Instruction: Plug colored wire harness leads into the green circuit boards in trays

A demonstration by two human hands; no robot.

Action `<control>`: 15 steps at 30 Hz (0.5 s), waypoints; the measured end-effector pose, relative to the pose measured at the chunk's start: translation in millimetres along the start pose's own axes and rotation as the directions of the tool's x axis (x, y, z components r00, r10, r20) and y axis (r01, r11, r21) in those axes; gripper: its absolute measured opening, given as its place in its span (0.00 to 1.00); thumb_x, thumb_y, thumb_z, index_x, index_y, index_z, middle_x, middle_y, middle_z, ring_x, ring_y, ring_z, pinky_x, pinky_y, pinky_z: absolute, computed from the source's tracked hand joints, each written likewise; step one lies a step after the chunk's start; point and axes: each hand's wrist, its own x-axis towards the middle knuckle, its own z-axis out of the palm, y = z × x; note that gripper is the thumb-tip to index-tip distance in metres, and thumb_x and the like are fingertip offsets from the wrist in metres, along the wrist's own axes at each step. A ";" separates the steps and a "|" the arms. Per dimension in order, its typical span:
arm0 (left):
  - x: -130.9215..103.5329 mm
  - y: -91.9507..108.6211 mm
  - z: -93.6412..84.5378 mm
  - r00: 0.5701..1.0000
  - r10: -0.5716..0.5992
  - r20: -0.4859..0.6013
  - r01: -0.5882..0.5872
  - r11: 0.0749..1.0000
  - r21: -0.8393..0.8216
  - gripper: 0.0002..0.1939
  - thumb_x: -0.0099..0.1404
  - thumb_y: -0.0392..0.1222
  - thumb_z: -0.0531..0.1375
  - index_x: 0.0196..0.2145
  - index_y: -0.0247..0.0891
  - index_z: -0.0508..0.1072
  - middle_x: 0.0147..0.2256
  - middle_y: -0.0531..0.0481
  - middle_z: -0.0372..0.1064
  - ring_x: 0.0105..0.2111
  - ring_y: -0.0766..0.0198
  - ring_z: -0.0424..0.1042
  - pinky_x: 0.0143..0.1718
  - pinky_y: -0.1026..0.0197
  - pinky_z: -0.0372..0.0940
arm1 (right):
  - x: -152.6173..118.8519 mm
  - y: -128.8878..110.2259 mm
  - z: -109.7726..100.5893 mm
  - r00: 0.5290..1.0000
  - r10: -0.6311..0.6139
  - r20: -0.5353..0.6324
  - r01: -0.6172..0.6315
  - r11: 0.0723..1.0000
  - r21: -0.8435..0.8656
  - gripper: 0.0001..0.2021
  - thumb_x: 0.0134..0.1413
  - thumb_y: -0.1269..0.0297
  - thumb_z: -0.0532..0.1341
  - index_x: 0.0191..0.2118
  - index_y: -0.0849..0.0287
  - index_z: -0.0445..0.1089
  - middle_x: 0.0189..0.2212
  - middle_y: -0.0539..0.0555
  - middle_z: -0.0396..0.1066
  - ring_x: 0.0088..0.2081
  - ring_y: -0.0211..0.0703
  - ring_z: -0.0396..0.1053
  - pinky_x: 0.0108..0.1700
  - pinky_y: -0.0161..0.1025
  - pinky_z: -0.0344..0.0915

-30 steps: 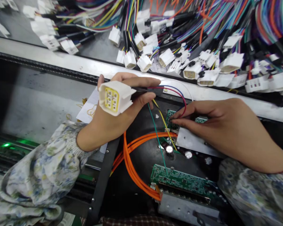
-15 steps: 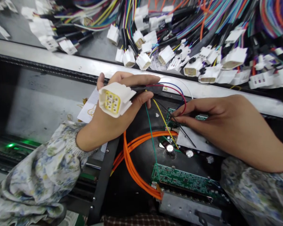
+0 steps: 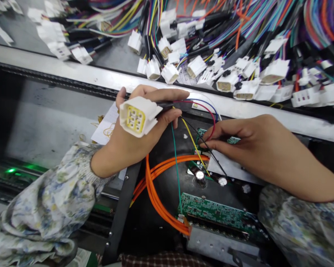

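Observation:
A wire harness runs between my two hands. My left hand (image 3: 141,148) is closed round its black sleeve, and its white connector (image 3: 140,116) with a yellow face rests against the back of that hand. From the sleeve fan out a red wire (image 3: 208,105), a blue wire, a white wire, a yellow wire (image 3: 191,138), a black wire (image 3: 215,158) and a green wire (image 3: 175,155). My right hand (image 3: 261,152) pinches with thumb and forefinger at the red wire's end, above the upper circuit board (image 3: 201,133). Its fingertips hide the tip. The yellow, black and green wires hang loose.
Orange cables (image 3: 152,189) loop across the black surface (image 3: 155,241) to both boards. The lower circuit board (image 3: 214,207) sits beside a metal block (image 3: 219,241). Behind a metal rail (image 3: 108,79) lie several harnesses with white connectors (image 3: 169,72). A green light (image 3: 11,170) glows at left.
My right hand has shifted slightly left, drawing the red wire's loop in closer. The loose green and black wire ends have swung left. My left hand keeps its grip, almost unmoved.

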 end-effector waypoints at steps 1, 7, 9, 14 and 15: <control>0.0 0.1 0.1 1.000 0.003 0.002 -0.003 1.000 -0.001 0.11 0.66 0.43 0.59 0.47 0.50 0.73 0.33 0.54 0.76 0.51 0.51 0.67 0.67 0.32 0.36 | -0.1 -0.9 0.5 1.000 -0.011 -0.018 0.010 0.999 -0.035 0.03 0.51 0.64 0.64 0.29 0.55 0.75 0.22 0.45 0.74 0.23 0.39 0.70 0.26 0.36 0.59; -0.1 -0.3 1.7 0.999 0.011 -0.033 -0.011 1.000 0.005 0.11 0.67 0.46 0.58 0.47 0.49 0.74 0.35 0.53 0.76 0.50 0.51 0.67 0.66 0.32 0.38 | -4.7 -4.8 3.5 0.966 -0.211 -0.152 0.170 0.955 -0.244 0.07 0.54 0.67 0.60 0.30 0.59 0.75 0.24 0.50 0.75 0.24 0.38 0.70 0.28 0.34 0.59; 0.1 0.4 1.2 1.000 0.017 -0.019 -0.016 1.000 0.021 0.11 0.67 0.47 0.58 0.47 0.49 0.73 0.34 0.54 0.76 0.50 0.52 0.67 0.65 0.32 0.38 | -5.1 -4.9 2.7 0.963 -0.226 -0.147 0.182 0.948 -0.261 0.09 0.55 0.66 0.58 0.28 0.58 0.74 0.23 0.51 0.74 0.24 0.38 0.69 0.27 0.35 0.58; 1.5 4.5 -1.2 1.000 0.016 0.009 -0.017 0.999 0.050 0.11 0.67 0.44 0.60 0.47 0.49 0.73 0.29 0.56 0.74 0.49 0.53 0.68 0.65 0.31 0.37 | 4.5 -4.8 0.7 0.984 -0.180 -0.013 0.175 0.970 -0.168 0.09 0.49 0.68 0.56 0.24 0.57 0.72 0.18 0.48 0.70 0.19 0.34 0.64 0.23 0.33 0.53; 1.9 5.3 -1.5 1.000 0.010 0.014 -0.011 0.999 0.053 0.11 0.66 0.43 0.60 0.47 0.48 0.74 0.29 0.56 0.74 0.50 0.54 0.68 0.65 0.32 0.37 | 7.9 -4.8 0.9 0.983 -0.186 0.006 0.185 0.971 -0.150 0.08 0.48 0.68 0.56 0.24 0.57 0.72 0.17 0.47 0.70 0.19 0.33 0.63 0.23 0.33 0.52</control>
